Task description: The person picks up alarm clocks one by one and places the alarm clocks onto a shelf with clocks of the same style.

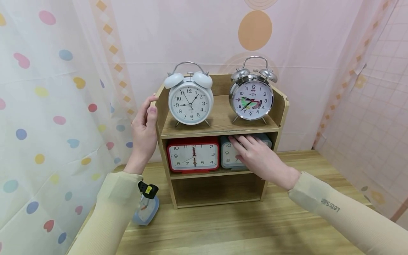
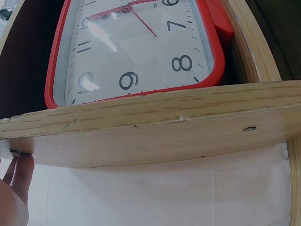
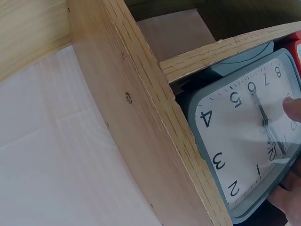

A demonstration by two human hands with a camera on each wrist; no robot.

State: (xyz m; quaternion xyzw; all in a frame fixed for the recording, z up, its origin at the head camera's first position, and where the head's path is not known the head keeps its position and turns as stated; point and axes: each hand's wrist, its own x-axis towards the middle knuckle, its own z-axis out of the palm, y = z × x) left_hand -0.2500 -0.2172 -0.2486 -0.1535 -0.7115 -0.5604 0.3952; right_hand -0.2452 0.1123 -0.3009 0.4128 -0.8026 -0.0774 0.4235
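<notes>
My right hand (image 1: 259,157) grips a grey-blue rectangular alarm clock (image 1: 227,161) in the right part of a small wooden shelf's (image 1: 220,131) middle level. In the right wrist view, its thumb (image 3: 292,108) lies on the face and the other fingers are at the clock's top edge. That clock (image 3: 235,141) sits tilted against the side panel. Beside it stands a red rectangular alarm clock (image 1: 193,156), facing forward. My left hand (image 1: 145,132) presses the outer side of the shelf's left panel near its top, fingers (image 2: 23,174) fairly straight.
On the top level stand a white twin-bell alarm clock (image 1: 190,102) at left and a silver one (image 1: 251,101) at right. A light-blue clock (image 1: 147,212) is on the wooden table (image 1: 204,232), partly behind my left sleeve. Patterned curtains (image 1: 47,106) surround the table.
</notes>
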